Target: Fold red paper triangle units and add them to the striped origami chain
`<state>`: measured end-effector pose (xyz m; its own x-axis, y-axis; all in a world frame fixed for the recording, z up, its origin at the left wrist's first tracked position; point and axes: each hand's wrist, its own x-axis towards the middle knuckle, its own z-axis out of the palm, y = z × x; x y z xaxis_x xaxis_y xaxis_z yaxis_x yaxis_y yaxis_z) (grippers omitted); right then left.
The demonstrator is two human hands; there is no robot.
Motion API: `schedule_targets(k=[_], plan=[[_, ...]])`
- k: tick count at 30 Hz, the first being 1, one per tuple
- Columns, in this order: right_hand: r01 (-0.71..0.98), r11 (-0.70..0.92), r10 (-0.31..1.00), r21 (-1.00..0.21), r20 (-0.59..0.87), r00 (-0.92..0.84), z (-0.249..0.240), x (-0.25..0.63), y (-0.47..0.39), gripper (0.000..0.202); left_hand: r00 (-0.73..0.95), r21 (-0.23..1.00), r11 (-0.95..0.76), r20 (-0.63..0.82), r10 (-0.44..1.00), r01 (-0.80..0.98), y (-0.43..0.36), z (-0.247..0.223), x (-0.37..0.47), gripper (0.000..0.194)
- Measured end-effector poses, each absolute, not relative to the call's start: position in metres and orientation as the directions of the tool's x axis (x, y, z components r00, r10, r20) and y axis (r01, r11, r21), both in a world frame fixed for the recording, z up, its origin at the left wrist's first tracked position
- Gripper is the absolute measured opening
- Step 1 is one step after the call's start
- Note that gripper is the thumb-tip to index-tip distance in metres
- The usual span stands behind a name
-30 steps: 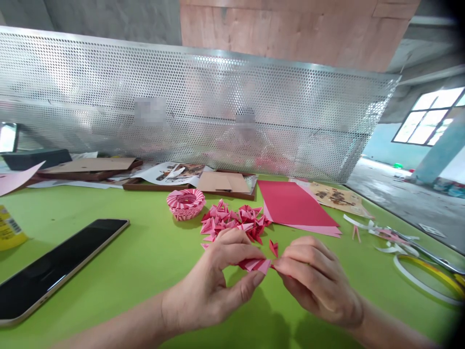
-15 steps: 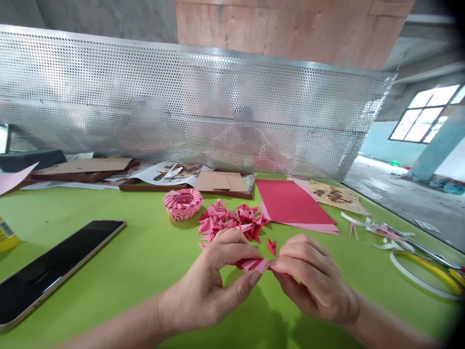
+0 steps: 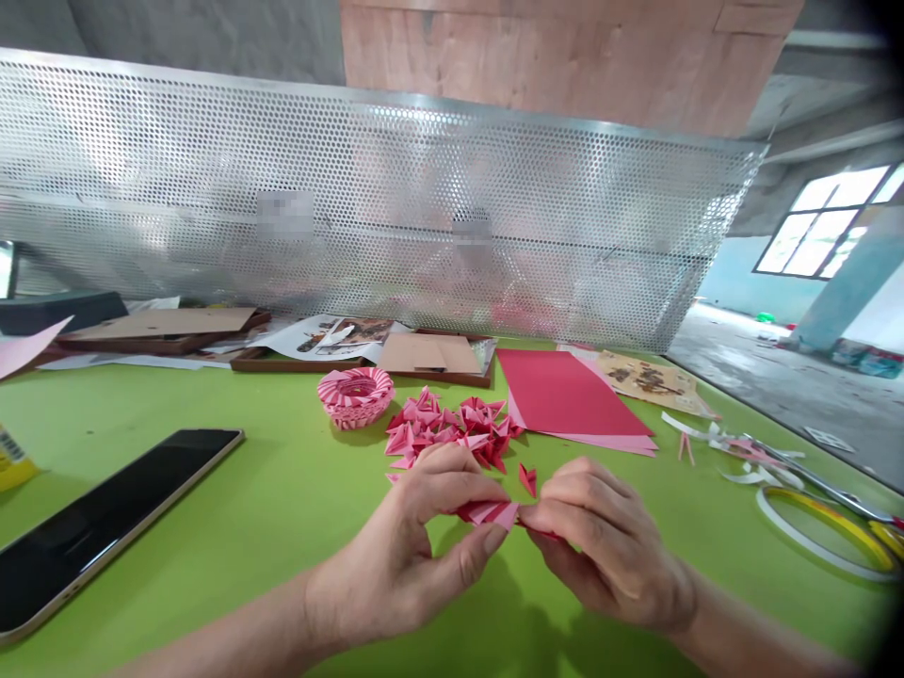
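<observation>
My left hand [image 3: 416, 541] pinches a fanned strip of pink and red folded paper pieces [image 3: 494, 513] between thumb and fingers. Close to its right end, my right hand [image 3: 607, 546] grips a small red folded piece [image 3: 543, 533], mostly covered by the fingers. The two papers meet or nearly meet between the fingertips. Just beyond the hands lies a single red folded piece [image 3: 527, 478]. Behind that is a pile of pink and red folded pieces [image 3: 452, 424], with a round pink-and-white woven-looking paper basket [image 3: 356, 397] to its left.
A phone [image 3: 120, 518] lies at the left. Red and pink sheets [image 3: 572, 394] are at the back right. Scissors [image 3: 812, 476], paper scraps and a tape roll [image 3: 826, 533] sit at the right. Frames and cardboard [image 3: 430, 353] line the back before a perforated metal panel [image 3: 395, 217].
</observation>
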<state>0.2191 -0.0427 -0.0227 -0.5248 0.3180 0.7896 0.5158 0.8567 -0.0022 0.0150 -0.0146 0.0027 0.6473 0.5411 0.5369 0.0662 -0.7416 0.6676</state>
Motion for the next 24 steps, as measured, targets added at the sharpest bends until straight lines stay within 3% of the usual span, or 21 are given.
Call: schedule_targets(k=[6,14,24], plan=[[0.518,0.855,0.32,0.006,0.78,-0.538,-0.0222,0.218,-0.0426,0.016,0.657,0.66,-0.748,0.532,0.534,0.074,-0.0133,0.0015,0.0153,0.015],[0.491,0.853,0.424,-0.176,0.781,-0.458,-0.0232,0.2118,-0.0446,0.017,0.663,0.68,-0.723,0.488,0.567,0.118,-0.0133,0.0029,0.0154,0.014],[0.487,0.859,0.413,-0.155,0.773,-0.482,-0.0205,0.2123,-0.0431,0.022,0.651,0.73,-0.669,0.44,0.619,0.143,-0.0116,0.0049,0.016,0.015]])
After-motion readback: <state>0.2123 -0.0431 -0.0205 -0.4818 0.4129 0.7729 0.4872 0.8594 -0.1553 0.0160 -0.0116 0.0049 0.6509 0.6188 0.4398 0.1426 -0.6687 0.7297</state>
